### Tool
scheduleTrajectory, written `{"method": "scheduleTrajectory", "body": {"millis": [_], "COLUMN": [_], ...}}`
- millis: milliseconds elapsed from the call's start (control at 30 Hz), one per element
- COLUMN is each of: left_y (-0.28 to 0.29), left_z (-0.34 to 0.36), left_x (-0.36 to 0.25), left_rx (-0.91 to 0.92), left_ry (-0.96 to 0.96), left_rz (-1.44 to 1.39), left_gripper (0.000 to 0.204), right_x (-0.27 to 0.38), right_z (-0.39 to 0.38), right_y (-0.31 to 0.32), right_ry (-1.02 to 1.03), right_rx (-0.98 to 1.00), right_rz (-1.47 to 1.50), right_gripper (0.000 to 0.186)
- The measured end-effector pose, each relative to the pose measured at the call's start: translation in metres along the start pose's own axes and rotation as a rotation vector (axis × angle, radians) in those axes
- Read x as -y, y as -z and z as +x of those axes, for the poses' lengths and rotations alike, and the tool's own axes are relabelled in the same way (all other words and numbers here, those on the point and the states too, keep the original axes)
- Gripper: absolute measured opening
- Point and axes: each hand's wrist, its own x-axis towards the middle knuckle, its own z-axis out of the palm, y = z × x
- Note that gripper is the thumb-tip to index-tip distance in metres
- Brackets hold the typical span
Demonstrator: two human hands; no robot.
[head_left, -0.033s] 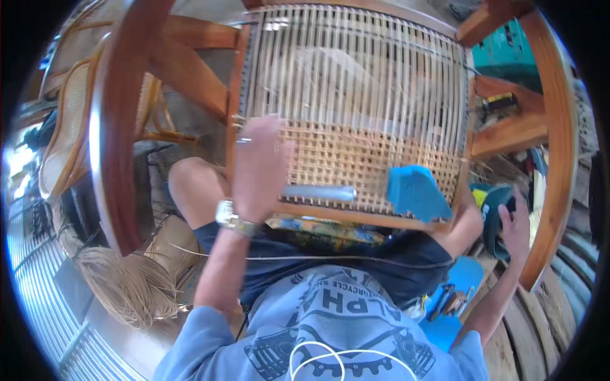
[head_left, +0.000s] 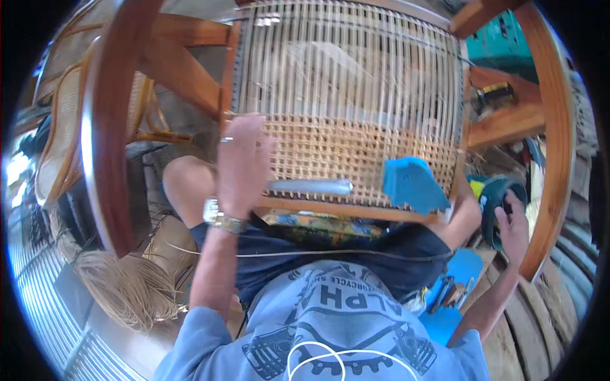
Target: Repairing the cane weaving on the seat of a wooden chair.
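Observation:
A wooden chair frame holds a cane panel (head_left: 330, 146) in front of me, with an open weave near me and only lengthwise strands farther off. My left hand (head_left: 244, 168), wearing a watch and a ring, rests at the panel's left edge; motion smears its fingers. A silver metal rod-like handle (head_left: 314, 186) lies across the weave, its left end hidden by that hand, so I cannot tell if it is gripped. A blue angular piece (head_left: 416, 185) sits on the near right corner. My right hand (head_left: 515, 225), fingers apart, reaches to the mouth of a dark green container (head_left: 492, 213).
Chair legs rise at the left (head_left: 117, 127) and right (head_left: 553, 127). A coil of cane strands (head_left: 127, 289) lies at the lower left, and one loose strand (head_left: 330, 255) crosses my lap. Tools (head_left: 451, 295) rest on a blue surface. Behind stand a rattan chair (head_left: 57, 140) and a green crate (head_left: 502, 41).
The whole view has shifted slightly, so the chair sits a little farther left and up. My right hand has come in to the green container's mouth. My left hand stays at the panel's edge.

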Motion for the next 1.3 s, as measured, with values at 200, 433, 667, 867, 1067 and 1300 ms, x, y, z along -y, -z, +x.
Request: {"method": "scheduleTrajectory", "body": {"millis": [200,433,667,867,1067,1300], "left_y": [0.009,0.007,0.011,0.009,0.016,0.018], "left_z": [-0.052,-0.076,-0.08,-0.085,-0.092,-0.096], "left_x": [0.031,0.031,0.045,0.057,0.052,0.055], "left_rx": [0.008,0.009,-0.013,-0.013,-0.072,-0.115], "left_ry": [-0.112,-0.13,-0.148,-0.181,-0.224,-0.117], "left_rz": [-0.116,-0.101,-0.234,-0.252,-0.278,-0.343], "left_gripper": [0.027,0.015,0.014,0.006,0.019,0.008], "right_x": [0.122,0.288,0.183,0.249,0.4,0.191], "right_z": [-0.088,-0.051,-0.039,-0.007,0.048,0.056], "right_y": [0.023,-0.08,-0.062,-0.096,-0.142,-0.042], "right_ry": [0.119,0.507,0.401,0.382,0.786,0.334], "right_rx": [0.397,0.23,0.046,-0.104,-0.093,0.087], "right_rz": [0.538,0.56,0.025,0.427,0.277,-0.459], "right_gripper": [0.041,0.059,0.072,0.07,0.05,0.044]}}
